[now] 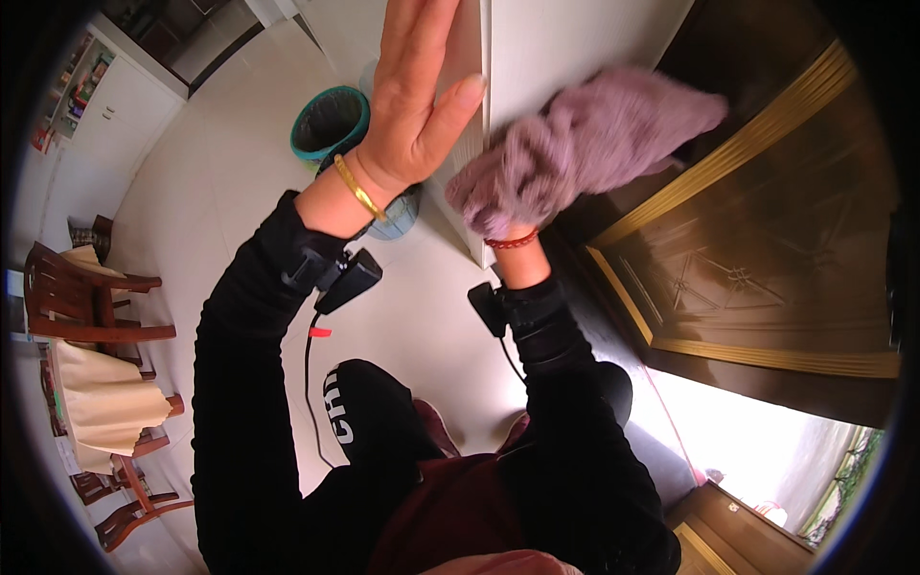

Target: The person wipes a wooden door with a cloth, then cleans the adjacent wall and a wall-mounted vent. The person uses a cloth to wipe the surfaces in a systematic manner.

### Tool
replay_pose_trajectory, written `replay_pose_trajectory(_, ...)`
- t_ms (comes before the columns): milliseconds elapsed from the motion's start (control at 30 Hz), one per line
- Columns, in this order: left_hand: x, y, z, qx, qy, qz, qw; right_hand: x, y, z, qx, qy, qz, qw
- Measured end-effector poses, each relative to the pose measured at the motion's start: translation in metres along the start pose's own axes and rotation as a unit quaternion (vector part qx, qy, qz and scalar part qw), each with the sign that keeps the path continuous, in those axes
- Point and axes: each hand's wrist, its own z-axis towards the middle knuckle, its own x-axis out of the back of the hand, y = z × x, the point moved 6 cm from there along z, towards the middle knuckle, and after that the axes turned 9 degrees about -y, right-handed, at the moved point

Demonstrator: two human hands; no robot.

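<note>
I see left hand (414,120) flat, thumb spread, fingertips out of frame. Mauve cloth (604,129) hides right hand's (518,233) fingers, can't tell grip; cloth's before white panel (565,38).

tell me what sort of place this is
Most likely a home, near a doorway: there's a brown door with gold trim, a wooden chair and a lined bin with a teal rim.

White letters (340,410) on black trousers (381,407)
</note>
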Motion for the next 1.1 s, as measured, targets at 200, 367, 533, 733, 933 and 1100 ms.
replay_pose_trajectory(200,-0.006,0.001,0.001,0.009,0.057,0.044,0.997,-0.128,0.083,-0.177,-0.304,0.096,0.592,0.740)
replay_pose_trajectory(367,-0.004,0.014,0.005,-0.030,0.063,0.069,0.995,-0.096,0.087,-0.234,-0.438,-0.390,0.038,0.809)
replay_pose_trajectory(533,-0.003,0.018,0.006,-0.026,0.049,0.081,0.995,-0.006,0.056,-0.185,-0.336,-0.590,0.000,0.734)
replay_pose_trajectory(733,-0.003,0.013,0.001,-0.008,0.059,0.091,0.994,0.133,-0.031,0.010,-0.150,-0.347,0.109,0.919)
replay_pose_trajectory(933,-0.003,0.015,0.000,-0.051,0.064,0.056,0.995,0.166,-0.092,0.098,-0.026,0.086,0.112,0.990)
replay_pose_trajectory(1100,-0.008,0.015,0.000,0.035,0.026,-0.005,0.999,0.085,-0.041,-0.001,-0.093,0.084,0.058,0.990)
